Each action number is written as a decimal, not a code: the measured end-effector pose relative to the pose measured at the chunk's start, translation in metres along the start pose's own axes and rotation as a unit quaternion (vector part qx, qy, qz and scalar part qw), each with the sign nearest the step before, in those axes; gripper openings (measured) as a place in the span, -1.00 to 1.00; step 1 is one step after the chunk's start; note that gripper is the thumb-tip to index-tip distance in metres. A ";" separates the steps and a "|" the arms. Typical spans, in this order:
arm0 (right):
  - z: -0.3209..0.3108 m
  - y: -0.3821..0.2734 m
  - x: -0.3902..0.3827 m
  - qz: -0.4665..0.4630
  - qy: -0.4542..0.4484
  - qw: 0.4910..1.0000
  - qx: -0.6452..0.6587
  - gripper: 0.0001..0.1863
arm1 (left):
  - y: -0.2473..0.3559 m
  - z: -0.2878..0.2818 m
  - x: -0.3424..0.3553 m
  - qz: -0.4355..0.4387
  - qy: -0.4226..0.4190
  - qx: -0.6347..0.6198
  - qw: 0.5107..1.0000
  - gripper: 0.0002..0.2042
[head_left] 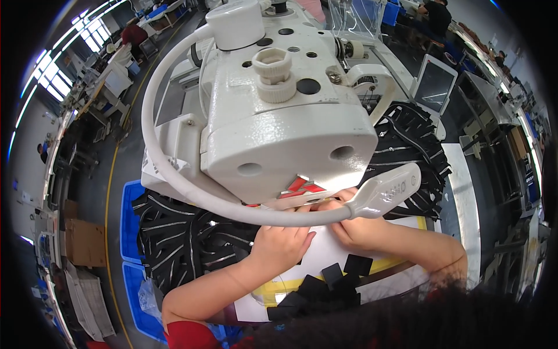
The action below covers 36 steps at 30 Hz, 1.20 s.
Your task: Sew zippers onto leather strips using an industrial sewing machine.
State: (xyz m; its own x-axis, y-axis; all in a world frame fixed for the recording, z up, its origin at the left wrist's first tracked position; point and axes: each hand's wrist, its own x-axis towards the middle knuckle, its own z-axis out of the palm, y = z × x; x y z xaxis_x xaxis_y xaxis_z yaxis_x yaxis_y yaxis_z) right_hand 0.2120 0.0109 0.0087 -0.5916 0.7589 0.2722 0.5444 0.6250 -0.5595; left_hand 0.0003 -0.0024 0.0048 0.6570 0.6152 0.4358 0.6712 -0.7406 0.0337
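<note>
A white industrial sewing machine head (285,151), with red shapes on its front, fills the middle and hides the needle area. Just below it are both my hands: my left hand (282,244) has its fingers together and their tips hidden, and my right hand (354,227) has curled fingers reaching under the machine. What they hold is out of sight. Under them is a white work surface (314,250) with yellow edging, and loose black squares (313,289) lie nearer me. A white lamp (389,186) on a curved cable hangs over my fingers.
Piles of black zippers (186,244) flank the machine, also at right (407,145). Blue bins (132,230) stand at left, cardboard boxes (84,241) beyond a yellow floor line. A tablet-like screen (433,84) stands back right. People (431,20) sit at other benches.
</note>
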 end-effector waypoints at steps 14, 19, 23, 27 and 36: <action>0.004 0.001 -0.011 -0.160 0.071 0.969 -0.174 -0.74 | -0.002 0.001 0.005 -0.029 -0.095 -0.058 0.993 -0.56; -0.035 0.005 -0.024 -0.029 0.077 0.988 -0.129 -0.78 | -0.003 0.002 0.006 0.008 -0.044 -0.028 0.999 -0.59; -0.047 0.012 -0.005 0.030 0.063 0.985 -0.158 -0.76 | -0.005 0.000 0.008 0.001 -0.055 -0.047 0.997 -0.60; -0.024 0.015 0.006 0.017 0.040 0.960 -0.278 -0.74 | -0.005 0.000 0.005 -0.006 -0.057 -0.063 0.996 -0.61; -0.084 0.041 0.011 0.279 0.188 0.936 0.103 -0.92 | -0.006 0.000 0.004 0.000 -0.044 -0.062 0.997 -0.61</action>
State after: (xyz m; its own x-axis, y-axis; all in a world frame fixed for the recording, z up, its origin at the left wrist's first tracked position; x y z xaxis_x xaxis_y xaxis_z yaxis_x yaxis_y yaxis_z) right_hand 0.2779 0.0604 0.0547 0.0231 0.9916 0.1270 0.5571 0.0927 -0.8253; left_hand -0.0011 0.0042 0.0060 0.6887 0.6322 0.3549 0.6267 -0.7652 0.1470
